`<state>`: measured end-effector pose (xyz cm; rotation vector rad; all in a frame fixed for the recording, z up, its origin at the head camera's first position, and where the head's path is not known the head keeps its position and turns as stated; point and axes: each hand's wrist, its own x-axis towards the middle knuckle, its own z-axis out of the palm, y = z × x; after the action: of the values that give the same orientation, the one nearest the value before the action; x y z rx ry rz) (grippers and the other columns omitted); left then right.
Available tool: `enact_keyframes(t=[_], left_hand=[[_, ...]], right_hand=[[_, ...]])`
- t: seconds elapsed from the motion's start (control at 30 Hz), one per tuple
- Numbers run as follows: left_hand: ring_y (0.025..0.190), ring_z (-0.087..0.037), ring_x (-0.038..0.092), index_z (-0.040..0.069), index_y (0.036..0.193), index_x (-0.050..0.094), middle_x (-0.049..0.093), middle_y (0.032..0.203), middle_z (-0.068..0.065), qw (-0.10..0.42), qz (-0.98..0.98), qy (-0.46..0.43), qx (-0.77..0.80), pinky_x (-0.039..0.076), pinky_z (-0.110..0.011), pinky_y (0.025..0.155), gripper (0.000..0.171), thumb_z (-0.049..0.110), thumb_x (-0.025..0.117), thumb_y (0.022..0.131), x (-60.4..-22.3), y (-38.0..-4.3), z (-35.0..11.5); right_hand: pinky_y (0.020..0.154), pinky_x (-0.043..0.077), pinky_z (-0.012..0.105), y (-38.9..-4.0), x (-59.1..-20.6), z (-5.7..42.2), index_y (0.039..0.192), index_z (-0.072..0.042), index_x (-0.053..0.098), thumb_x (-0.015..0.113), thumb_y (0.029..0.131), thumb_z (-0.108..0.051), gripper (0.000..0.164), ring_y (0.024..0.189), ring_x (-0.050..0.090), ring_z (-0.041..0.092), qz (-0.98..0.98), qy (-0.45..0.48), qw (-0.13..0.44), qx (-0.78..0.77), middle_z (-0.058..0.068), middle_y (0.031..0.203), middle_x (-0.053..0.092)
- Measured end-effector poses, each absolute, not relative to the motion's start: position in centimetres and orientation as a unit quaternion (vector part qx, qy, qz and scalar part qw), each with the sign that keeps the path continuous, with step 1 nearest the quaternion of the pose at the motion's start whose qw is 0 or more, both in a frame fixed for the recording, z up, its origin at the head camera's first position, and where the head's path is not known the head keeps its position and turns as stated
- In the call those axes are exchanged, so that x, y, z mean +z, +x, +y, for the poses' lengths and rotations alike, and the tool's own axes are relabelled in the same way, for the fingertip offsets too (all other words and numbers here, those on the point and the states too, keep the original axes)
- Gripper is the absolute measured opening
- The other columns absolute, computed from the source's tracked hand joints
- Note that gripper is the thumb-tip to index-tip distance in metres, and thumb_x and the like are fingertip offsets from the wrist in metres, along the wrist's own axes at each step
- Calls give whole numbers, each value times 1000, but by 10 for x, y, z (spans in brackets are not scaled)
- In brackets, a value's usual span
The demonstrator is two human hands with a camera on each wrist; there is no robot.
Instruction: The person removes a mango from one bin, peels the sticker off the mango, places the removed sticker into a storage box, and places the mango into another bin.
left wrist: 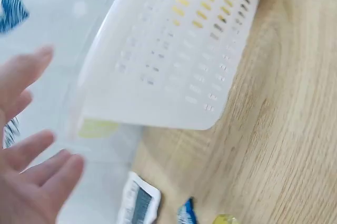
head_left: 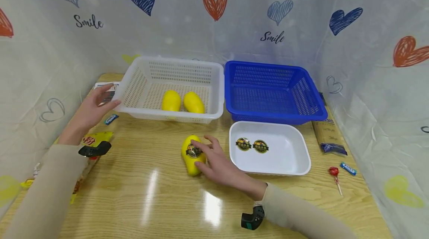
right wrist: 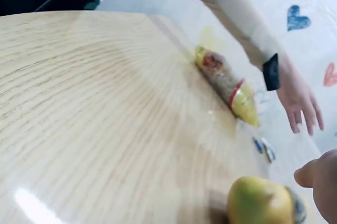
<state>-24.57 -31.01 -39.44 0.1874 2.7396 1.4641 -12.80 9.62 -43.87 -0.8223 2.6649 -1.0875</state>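
Snack bag: yellow bag (head_left: 100, 138), lower left of the frame, partly behind the left sleeve.
Left hand: (head_left: 90, 108) left of frame, at the left end of the white basket; fingers spread wide, nothing held. Contact with the rim: cannot tell; the left wrist view shows the fingers near the basket wall.
Small packet: white and dark packet (head_left: 112, 85), behind the left fingers.
Left candy: blue wrapper (head_left: 111, 119), on the table just below the basket's left corner.
White basket: (head_left: 144, 113) upper centre-left; two yellow mangoes inside, left one (head_left: 171, 100) and right one (head_left: 194, 102), near its front wall.
Loose mango: (head_left: 190, 169) centre of frame, lying on the table below the white basket; round dark sticker (head_left: 193, 151) on its upper side.
Right hand: (head_left: 219, 164) centre, over the loose mango's right side; thumb and index parted, tips at the sticker, not wrapped round the fruit.
White tray: (head_left: 285, 153) right of centre, two matching stickers, left (head_left: 243, 144) and right (head_left: 260, 146).
Blue basket: (head_left: 261, 97) upper right, behind the tray.
Brown pack: (head_left: 330, 133) right side.
Lollipop: red, (head_left: 333, 172) lower right.
Right candy: blue, (head_left: 348, 168) just beside the lollipop.
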Motion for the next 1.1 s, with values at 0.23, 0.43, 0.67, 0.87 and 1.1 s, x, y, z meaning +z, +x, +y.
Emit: enact_keyframes(t=[0.23, 0.43, 0.67, 0.87, 1.1], left_hand=[[119, -4, 46, -4, 132, 54, 52, 131, -17, -217, 862, 200, 412, 42, -11, 95, 46, -5, 69, 88, -374, -202, -247], [119, -30, 52, -4, 131, 52, 54, 133, -17, -93, 840, 224, 485, 50, -34, 95, 46, -1, 70, 88, -400, -160, -173], [127, -41, 45, -4, 142, 39, 39, 143, -24, 31, 841, 162, 515, 47, -50, 98, 72, 15, 78, 85, -451, -133, -121], [113, -35, 55, -3, 144, 34, 37, 144, -26, 52, 837, 145, 525, 51, -41, 93, 84, 11, 83, 78, -465, -129, -108], [120, -33, 50, -5, 145, 34, 34, 148, -24, 58, 829, 157, 533, 50, -38, 94, 84, 7, 83, 78, -467, -131, -106]], right_hand=[[101, 45, 44, -133, -415, 110, 147, -11, 41, 62, 97, -17, 54, 129, 45, 29, 893, -277, 23, -353, 16, 147, 37], [90, 53, 38, -143, -407, 115, 145, -5, 41, 62, 96, -10, 54, 115, 56, 30, 884, -273, 20, -378, 15, 134, 48], [87, 54, 34, -148, -415, 109, 144, -4, 43, 59, 98, -16, 51, 106, 63, 27, 890, -259, 71, -368, 16, 134, 49], [89, 53, 35, -149, -425, 101, 143, 1, 44, 61, 97, -17, 52, 107, 62, 26, 893, -259, 99, -354, 15, 134, 49], [92, 51, 33, -149, -427, 96, 141, 2, 47, 60, 97, -16, 50, 109, 62, 23, 894, -248, 115, -355, 13, 133, 51]])
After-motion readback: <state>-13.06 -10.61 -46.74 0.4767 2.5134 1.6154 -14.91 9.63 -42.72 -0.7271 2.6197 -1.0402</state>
